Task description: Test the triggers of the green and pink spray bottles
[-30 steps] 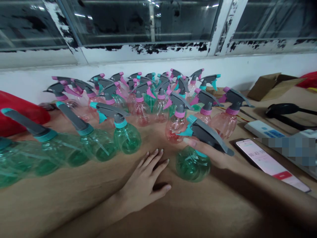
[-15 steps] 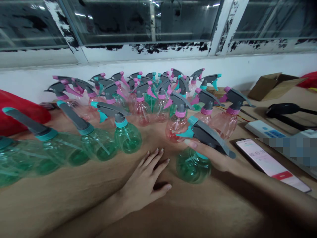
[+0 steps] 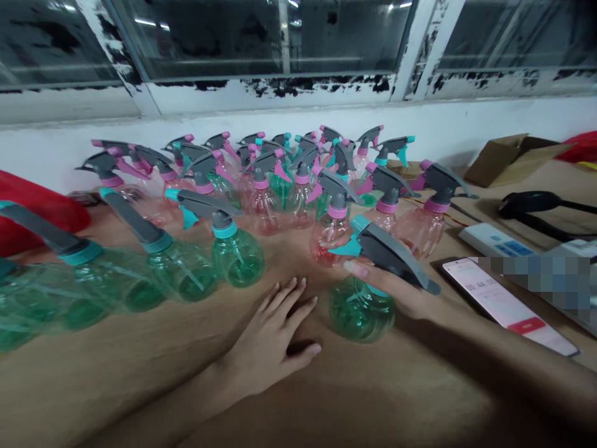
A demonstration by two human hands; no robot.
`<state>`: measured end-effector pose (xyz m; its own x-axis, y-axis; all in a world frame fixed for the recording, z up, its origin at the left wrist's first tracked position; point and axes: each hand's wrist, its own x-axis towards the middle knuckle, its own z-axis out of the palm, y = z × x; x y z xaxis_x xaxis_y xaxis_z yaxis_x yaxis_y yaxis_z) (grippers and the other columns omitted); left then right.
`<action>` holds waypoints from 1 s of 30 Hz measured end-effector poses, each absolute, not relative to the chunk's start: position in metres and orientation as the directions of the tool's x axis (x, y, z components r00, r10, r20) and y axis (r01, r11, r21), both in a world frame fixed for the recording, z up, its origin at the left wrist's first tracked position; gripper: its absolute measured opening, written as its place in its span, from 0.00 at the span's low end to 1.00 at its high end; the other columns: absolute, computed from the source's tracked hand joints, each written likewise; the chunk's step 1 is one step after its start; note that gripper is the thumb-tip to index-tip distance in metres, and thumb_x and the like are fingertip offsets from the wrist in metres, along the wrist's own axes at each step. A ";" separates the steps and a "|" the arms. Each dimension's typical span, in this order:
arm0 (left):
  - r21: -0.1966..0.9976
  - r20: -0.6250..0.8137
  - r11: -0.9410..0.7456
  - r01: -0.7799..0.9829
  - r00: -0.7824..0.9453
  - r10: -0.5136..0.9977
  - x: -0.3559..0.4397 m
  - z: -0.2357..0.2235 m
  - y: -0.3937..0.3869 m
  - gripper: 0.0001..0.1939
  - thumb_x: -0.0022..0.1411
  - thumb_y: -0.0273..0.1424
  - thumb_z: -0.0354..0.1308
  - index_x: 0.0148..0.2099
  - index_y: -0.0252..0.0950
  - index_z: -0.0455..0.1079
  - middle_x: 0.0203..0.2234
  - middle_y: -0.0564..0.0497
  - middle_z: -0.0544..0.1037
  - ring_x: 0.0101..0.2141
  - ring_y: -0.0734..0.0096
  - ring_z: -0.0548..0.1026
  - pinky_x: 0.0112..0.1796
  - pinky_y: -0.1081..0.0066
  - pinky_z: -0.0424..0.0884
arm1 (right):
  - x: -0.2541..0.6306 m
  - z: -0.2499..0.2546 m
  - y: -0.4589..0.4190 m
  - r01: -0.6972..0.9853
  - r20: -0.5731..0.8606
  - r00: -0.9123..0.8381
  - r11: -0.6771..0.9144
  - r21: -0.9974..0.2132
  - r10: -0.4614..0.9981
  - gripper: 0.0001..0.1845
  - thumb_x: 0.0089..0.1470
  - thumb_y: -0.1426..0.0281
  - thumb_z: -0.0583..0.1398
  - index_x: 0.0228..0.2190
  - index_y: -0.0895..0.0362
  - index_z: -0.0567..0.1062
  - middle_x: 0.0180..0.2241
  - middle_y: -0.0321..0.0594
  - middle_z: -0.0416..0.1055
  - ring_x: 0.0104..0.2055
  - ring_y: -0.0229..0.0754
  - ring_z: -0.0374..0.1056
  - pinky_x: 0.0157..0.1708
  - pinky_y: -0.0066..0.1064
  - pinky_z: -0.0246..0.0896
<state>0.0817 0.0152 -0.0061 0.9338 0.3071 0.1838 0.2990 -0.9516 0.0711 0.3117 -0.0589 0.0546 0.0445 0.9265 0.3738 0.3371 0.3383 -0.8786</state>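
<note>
My right hand is wrapped round the neck of a green spray bottle with a grey and teal trigger head; the bottle stands on the brown table. My left hand lies flat on the table just left of that bottle, fingers spread, holding nothing. Beyond my hands stand several pink spray bottles and green spray bottles, reaching back to the white wall.
A phone with a lit screen lies to the right of my right hand. A white device, a black tool and an open cardboard box lie further right. A red bag lies at the far left.
The view shifted slightly; both hands and the held green bottle stay almost where they were.
</note>
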 end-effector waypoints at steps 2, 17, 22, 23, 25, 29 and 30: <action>0.061 0.188 -0.953 0.297 0.934 0.303 0.082 -0.007 0.016 0.31 0.65 0.48 0.51 0.63 0.34 0.57 0.65 0.41 0.51 0.64 0.54 0.49 0.58 0.52 0.53 | 0.310 0.059 -0.061 0.351 0.357 0.064 0.314 -0.882 0.932 0.14 0.54 0.61 0.60 0.43 0.49 0.71 0.40 0.37 0.73 0.37 0.43 0.71 0.43 0.38 0.65; 0.038 0.214 -0.958 0.284 0.934 0.285 0.082 -0.008 0.016 0.31 0.65 0.47 0.52 0.62 0.34 0.58 0.64 0.41 0.53 0.63 0.54 0.50 0.58 0.52 0.55 | 0.310 0.064 -0.061 0.385 0.352 0.047 0.309 -0.870 0.935 0.16 0.54 0.58 0.60 0.43 0.51 0.71 0.34 0.37 0.71 0.35 0.42 0.70 0.39 0.36 0.67; 0.043 0.203 -0.956 0.291 0.934 0.293 0.082 -0.007 0.015 0.31 0.65 0.46 0.53 0.63 0.33 0.58 0.64 0.41 0.53 0.63 0.54 0.49 0.58 0.52 0.54 | 0.313 0.059 -0.061 0.383 0.352 0.045 0.309 -0.871 0.935 0.17 0.55 0.59 0.59 0.46 0.51 0.73 0.36 0.37 0.74 0.36 0.43 0.71 0.39 0.36 0.67; 0.044 0.201 -0.955 0.294 0.934 0.297 0.082 -0.007 0.015 0.31 0.64 0.47 0.53 0.62 0.33 0.58 0.64 0.40 0.52 0.63 0.54 0.49 0.58 0.52 0.54 | 0.313 0.058 -0.061 0.389 0.344 0.039 0.303 -0.870 0.938 0.18 0.55 0.59 0.59 0.47 0.51 0.73 0.37 0.38 0.75 0.37 0.44 0.72 0.40 0.37 0.67; 0.047 0.200 -0.954 0.296 0.933 0.299 0.082 -0.007 0.015 0.31 0.65 0.47 0.53 0.62 0.33 0.58 0.64 0.40 0.52 0.63 0.53 0.49 0.58 0.52 0.54 | 0.314 0.057 -0.061 0.410 0.329 0.026 0.290 -0.865 0.944 0.19 0.56 0.59 0.58 0.48 0.51 0.73 0.37 0.38 0.75 0.38 0.44 0.72 0.42 0.38 0.67; 0.052 0.198 -0.956 0.290 0.935 0.295 0.081 -0.007 0.015 0.31 0.65 0.47 0.52 0.63 0.34 0.58 0.65 0.40 0.51 0.64 0.53 0.48 0.58 0.52 0.54 | 0.314 0.060 -0.062 0.436 0.314 0.041 0.265 -0.860 0.949 0.20 0.55 0.56 0.59 0.47 0.50 0.74 0.33 0.38 0.75 0.35 0.45 0.72 0.39 0.38 0.68; 0.051 0.196 -0.955 0.292 0.935 0.296 0.081 -0.007 0.015 0.31 0.65 0.47 0.52 0.63 0.33 0.58 0.65 0.40 0.51 0.64 0.53 0.48 0.58 0.52 0.54 | 0.313 0.060 -0.062 0.427 0.302 0.042 0.256 -0.867 0.952 0.20 0.54 0.56 0.59 0.47 0.50 0.74 0.34 0.38 0.76 0.36 0.46 0.72 0.40 0.39 0.68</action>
